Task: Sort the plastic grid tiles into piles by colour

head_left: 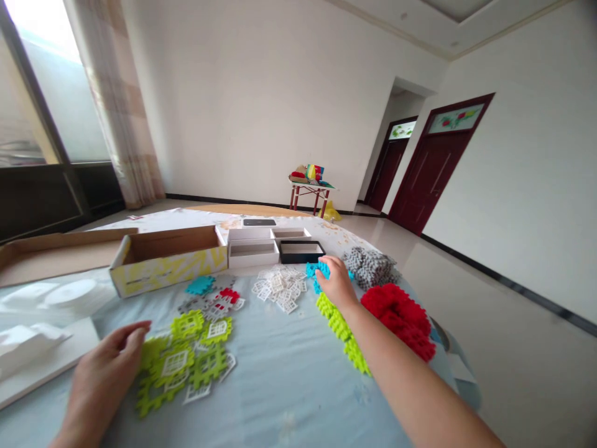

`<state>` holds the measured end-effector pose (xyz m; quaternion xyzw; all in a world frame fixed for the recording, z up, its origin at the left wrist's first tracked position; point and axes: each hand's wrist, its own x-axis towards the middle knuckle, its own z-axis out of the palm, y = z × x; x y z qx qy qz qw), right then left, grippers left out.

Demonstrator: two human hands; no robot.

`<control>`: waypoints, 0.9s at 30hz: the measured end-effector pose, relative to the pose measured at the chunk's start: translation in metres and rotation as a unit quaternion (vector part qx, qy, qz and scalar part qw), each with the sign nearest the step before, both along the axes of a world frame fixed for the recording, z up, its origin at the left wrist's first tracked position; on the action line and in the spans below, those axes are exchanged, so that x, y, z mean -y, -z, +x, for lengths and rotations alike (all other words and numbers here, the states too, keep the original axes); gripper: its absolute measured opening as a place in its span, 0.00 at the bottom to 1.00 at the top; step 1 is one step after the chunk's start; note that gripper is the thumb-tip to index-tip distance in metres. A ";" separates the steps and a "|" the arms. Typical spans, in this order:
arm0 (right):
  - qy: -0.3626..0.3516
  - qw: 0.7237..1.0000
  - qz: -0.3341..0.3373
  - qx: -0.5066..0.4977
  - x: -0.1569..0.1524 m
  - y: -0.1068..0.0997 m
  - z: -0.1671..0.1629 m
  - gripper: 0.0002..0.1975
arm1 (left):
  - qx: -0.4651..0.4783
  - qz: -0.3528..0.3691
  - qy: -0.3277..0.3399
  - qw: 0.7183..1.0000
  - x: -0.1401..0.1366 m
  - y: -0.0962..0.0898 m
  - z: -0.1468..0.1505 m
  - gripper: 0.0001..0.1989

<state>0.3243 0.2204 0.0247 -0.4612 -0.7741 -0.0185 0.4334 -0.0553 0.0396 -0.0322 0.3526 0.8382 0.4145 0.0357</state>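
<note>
My right hand point(336, 285) reaches to a small stack of blue toothed building pieces point(313, 270), its curled fingers and thumb gripping at the blue pieces. A row of lime-green toothed pieces point(342, 333) runs beneath my right forearm. On the left, my left hand point(111, 367) hovers or rests beside a spread of green square pieces point(186, 358), fingers loosely stretched, nothing seen in them. Some green pieces have white window inserts point(175, 363) in or under them. Beyond these lie a blue piece point(200, 285), grey ones and a red one point(229, 295).
A heap of white window pieces point(280, 285) lies mid-table. Red point(398, 320) and grey point(370, 267) piles stand at the right. Behind are a cardboard box point(170, 264), small white trays point(253, 254) and a black-rimmed tray point(302, 256). White foam point(35, 367) is at left.
</note>
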 end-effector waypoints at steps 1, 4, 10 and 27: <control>-0.042 0.999 -0.004 -0.011 0.010 0.003 -0.013 0.15 | 0.009 -0.003 -0.008 1.000 0.004 -0.011 0.009 0.14; -0.150 0.987 -0.044 -0.023 0.043 0.013 -0.052 0.13 | 0.011 -0.002 0.001 1.000 0.008 -0.028 0.023 0.17; -0.287 0.948 -0.135 0.037 0.106 0.031 -0.108 0.10 | 0.012 0.001 -0.008 1.000 0.008 -0.019 0.020 0.18; -0.237 0.962 -0.111 0.072 0.084 0.028 -0.193 0.12 | 0.118 0.088 0.071 0.987 0.004 -0.011 0.034 0.15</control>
